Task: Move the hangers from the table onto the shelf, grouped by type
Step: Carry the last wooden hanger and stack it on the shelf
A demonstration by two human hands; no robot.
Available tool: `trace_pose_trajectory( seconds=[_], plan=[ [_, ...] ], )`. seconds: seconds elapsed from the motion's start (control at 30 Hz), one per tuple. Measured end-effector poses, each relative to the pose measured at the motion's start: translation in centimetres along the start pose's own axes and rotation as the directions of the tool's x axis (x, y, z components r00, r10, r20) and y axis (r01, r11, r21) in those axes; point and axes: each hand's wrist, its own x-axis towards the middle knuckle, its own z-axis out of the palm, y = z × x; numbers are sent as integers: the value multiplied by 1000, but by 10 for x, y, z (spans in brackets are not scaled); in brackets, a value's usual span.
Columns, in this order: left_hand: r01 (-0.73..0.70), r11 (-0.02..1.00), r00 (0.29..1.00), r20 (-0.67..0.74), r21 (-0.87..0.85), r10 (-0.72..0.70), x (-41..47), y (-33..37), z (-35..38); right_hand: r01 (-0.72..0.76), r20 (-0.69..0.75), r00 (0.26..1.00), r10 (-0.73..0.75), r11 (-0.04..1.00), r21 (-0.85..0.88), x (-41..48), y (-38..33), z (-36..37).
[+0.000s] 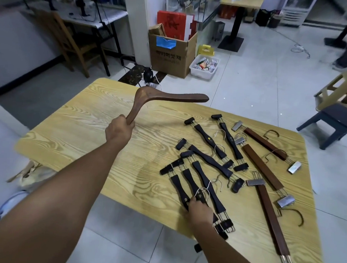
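Note:
My left hand [118, 128] grips one end of a curved brown wooden coat hanger [160, 96] and holds it up above the far left part of the light wooden table [79, 127]. My right hand [200, 210] grips the middle of two black clip hangers [183, 188] lying near the table's front edge. Several more black clip hangers [211, 160] lie scattered at the table's middle right. Three brown wooden clip hangers [263, 169] with metal clips lie along the right side. No shelf is in view.
Beyond the table stand a cardboard box [171, 53] and a white bin [204, 67] on the tiled floor. A wooden chair [73, 43] is at the back left. Stacked stools [336, 110] stand at the right. A white sneaker [14, 202] is at the lower left.

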Motion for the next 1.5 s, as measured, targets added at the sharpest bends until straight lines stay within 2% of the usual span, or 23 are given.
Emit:
trace_pose_trajectory(
  seconds=[0.2,0.43,0.57,0.7,0.8,1.03,1.27,1.5],
  plan=[
    [30,1000,1000,-6,7,-30,-20,-8,1,23,-40,999,-24,999,-38,-3,3,-6],
    [46,999,999,-26,17,-45,-44,-17,-15,83,-83,993,-82,996,15,-19,-3,-17],
    [47,999,997,-56,11,-47,-51,-20,-47,120,-145,981,-128,991,-61,-25,-3,-44],
    [63,998,989,-138,2,-62,-53,-30,-99,83,-270,960,-75,996,18,-28,0,-98],
    [109,994,976,-191,-3,-108,-60,-41,-145,123,-411,907,-90,991,53,-34,4,-144],
    [255,967,907,-340,-23,-247,-109,-68,-236,306,-619,730,-291,948,-84,-63,-14,-243],
    [438,897,790,-453,-55,-413,-201,-96,-283,516,-709,558,-430,850,-109,-98,-34,-292],
    [485,874,752,-492,-38,-439,-307,-119,-285,721,-692,390,-607,669,-179,-153,-81,-294]
  ],
)
